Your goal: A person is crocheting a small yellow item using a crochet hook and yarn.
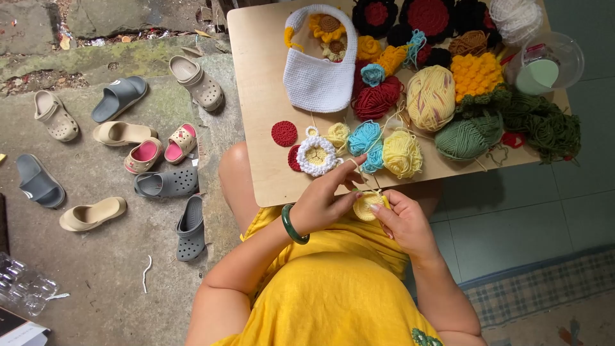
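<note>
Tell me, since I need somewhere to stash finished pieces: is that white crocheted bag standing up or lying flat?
Lying flat: the white crocheted bag rests on the wooden board.

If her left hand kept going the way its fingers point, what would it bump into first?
Probably the light blue yarn ball on the wooden table. The left hand points up and right, toward it; depth is hard to judge from above.
</note>
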